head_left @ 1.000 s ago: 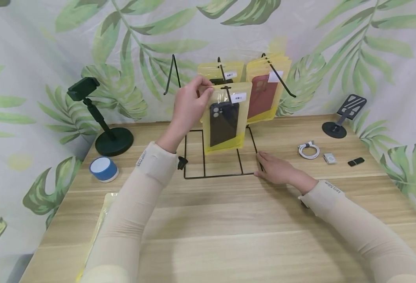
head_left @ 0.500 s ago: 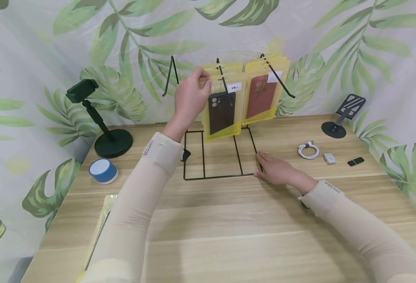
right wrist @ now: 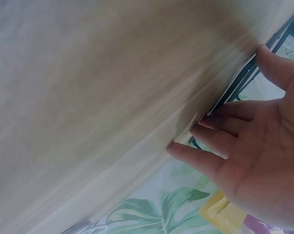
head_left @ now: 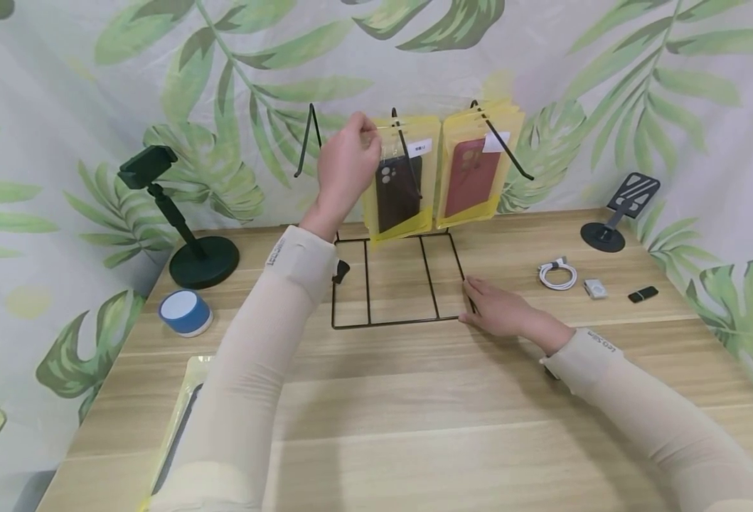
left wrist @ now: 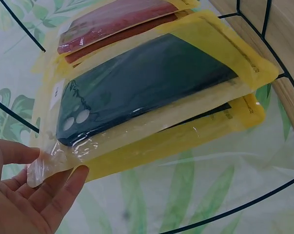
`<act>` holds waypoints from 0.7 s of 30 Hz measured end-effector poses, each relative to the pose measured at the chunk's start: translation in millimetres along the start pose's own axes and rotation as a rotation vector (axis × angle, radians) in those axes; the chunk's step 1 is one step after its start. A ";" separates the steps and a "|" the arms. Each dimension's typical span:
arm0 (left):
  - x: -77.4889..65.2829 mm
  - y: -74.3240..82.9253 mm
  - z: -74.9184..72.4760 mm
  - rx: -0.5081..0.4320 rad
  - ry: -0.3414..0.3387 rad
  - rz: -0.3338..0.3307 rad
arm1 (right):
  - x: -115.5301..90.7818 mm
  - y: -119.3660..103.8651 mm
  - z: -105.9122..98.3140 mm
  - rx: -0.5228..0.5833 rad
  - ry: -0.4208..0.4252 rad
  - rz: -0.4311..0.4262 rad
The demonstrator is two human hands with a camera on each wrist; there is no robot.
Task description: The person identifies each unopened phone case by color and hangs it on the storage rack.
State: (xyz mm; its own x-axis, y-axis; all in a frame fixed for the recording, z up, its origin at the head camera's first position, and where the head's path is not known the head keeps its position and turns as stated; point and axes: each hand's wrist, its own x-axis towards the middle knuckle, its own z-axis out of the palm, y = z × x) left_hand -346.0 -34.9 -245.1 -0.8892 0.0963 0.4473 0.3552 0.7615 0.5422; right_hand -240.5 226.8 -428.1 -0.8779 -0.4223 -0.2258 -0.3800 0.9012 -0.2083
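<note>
My left hand [head_left: 348, 158] pinches the top left corner of a clear-fronted yellow pouch holding a black phone case [head_left: 399, 192]. In the left wrist view the thumb lies above that pouch [left wrist: 137, 117] and the fingers under it. The pouch hangs on the middle hook [head_left: 408, 153] of a black wire rack [head_left: 402, 322], with another yellow pouch [left wrist: 186, 141] behind it. On the right hook [head_left: 510, 151] hang several yellow pouches, the front one with a red phone case [head_left: 472, 178]. My right hand [head_left: 498, 307] rests on the rack's base near its right front corner, fingers extended.
The rack's left hook [head_left: 303, 142] holds nothing. On the left are a dark phone stand [head_left: 203, 261], a blue-and-white cylinder [head_left: 186, 313] and another pouch [head_left: 180, 419] partly under my left arm. A white cable [head_left: 558, 274] and small stand [head_left: 603, 236] lie right.
My left hand has slid the black-case pouch back along the middle hook, toward the pouch behind it. My right hand has stayed on the rack's base.
</note>
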 end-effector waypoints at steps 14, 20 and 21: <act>-9.5 -7.5 -3.0 0.032 0.022 0.009 | 0.5 0.8 1.5 0.010 -0.006 0.009; -30.2 -17.3 -11.9 0.030 -0.015 -0.023 | 0.8 1.6 2.8 0.010 -0.007 0.002; -35.2 -19.0 -13.9 0.026 -0.018 -0.021 | 0.5 1.8 2.3 0.009 -0.006 0.002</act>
State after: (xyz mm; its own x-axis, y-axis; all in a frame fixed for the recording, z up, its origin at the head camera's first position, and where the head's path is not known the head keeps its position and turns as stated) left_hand -317.5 -61.7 -261.2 -0.9015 0.0912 0.4230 0.3288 0.7798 0.5328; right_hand -241.0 228.0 -430.8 -0.8768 -0.4211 -0.2323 -0.3756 0.9013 -0.2160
